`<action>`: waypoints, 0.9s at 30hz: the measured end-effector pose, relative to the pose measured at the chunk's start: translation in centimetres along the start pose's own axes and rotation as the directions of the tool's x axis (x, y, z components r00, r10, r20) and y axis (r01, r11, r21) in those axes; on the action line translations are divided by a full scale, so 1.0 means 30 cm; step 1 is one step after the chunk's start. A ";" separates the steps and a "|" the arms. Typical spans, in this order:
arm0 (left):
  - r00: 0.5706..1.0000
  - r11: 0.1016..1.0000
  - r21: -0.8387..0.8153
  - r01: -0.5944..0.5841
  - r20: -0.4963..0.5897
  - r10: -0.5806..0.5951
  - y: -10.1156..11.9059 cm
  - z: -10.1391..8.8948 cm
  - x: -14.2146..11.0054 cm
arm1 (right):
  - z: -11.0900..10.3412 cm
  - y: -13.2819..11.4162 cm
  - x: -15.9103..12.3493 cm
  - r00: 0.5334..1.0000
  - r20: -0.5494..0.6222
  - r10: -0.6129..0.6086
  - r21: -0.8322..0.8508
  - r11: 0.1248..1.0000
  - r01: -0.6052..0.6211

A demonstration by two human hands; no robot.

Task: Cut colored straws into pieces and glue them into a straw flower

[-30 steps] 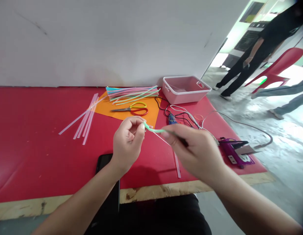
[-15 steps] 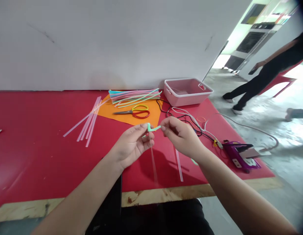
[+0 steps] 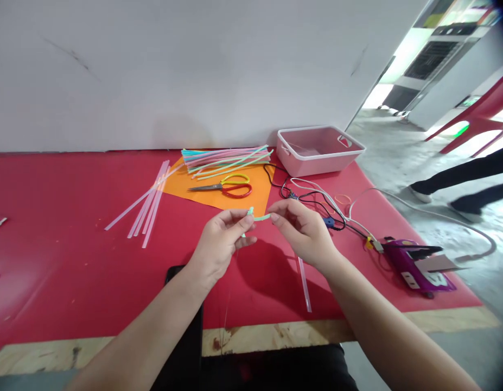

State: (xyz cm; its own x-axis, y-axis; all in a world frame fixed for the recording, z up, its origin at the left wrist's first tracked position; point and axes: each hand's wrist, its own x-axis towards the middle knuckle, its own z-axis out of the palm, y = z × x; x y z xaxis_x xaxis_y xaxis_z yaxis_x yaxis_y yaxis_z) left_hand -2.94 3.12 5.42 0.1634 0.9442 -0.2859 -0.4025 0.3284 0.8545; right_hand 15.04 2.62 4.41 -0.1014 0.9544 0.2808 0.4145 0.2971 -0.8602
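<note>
Over the red table (image 3: 64, 260), my left hand (image 3: 222, 244) and my right hand (image 3: 306, 231) pinch the two ends of a short bent green straw piece (image 3: 259, 216). Both hands are closed on it, fingertips almost meeting. A thin clear strand (image 3: 229, 293) hangs down from my left fingers toward the table edge. A pale pink straw (image 3: 305, 277) lies on the table under my right wrist. Scissors (image 3: 227, 188) with yellow and red handles rest on an orange sheet (image 3: 235, 196) behind the hands.
A bundle of coloured straws (image 3: 227, 158) lies at the back, loose pale straws (image 3: 147, 203) at the left. A pink tub (image 3: 318, 149), tangled cables (image 3: 320, 203) and a purple glue gun (image 3: 416, 260) sit at the right. A black phone (image 3: 186, 326) lies by my left forearm. Someone's legs (image 3: 466, 182) show far right.
My right hand drew in close to the left, and the green straw piece between them has bent and shortened. The view shifted slightly; the people on the right walked farther off.
</note>
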 end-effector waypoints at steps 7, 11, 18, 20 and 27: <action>0.959 0.959 -0.063 0.277 0.078 -0.272 -0.077 -0.028 0.041 | 0.022 0.009 -0.019 0.992 0.084 0.097 0.057 0.993 -0.102; 0.940 0.945 -0.045 0.325 0.123 -0.318 -0.088 -0.037 0.034 | 0.044 0.023 -0.016 0.968 0.151 0.199 0.238 0.944 -0.230; 0.949 0.956 0.066 0.287 0.115 -0.293 -0.082 -0.038 0.011 | 0.045 0.036 -0.004 0.917 0.271 0.294 0.338 0.862 -0.377; 0.959 0.962 0.108 0.253 0.101 -0.263 -0.080 -0.037 0.012 | 0.044 0.032 -0.004 0.905 0.281 0.318 0.338 0.850 -0.404; 0.906 0.933 0.045 0.356 0.227 -0.357 -0.074 -0.046 0.005 | 0.027 0.039 -0.009 0.894 0.372 0.249 0.599 0.671 -0.437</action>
State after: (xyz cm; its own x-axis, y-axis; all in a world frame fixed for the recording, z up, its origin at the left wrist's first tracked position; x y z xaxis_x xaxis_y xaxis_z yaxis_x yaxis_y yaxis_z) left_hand -3.27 2.57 2.89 0.4960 0.7329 -0.4657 -0.2765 0.6417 0.7154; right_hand 14.82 2.73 2.99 -0.3242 0.9381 -0.1219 -0.2196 -0.2000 -0.9549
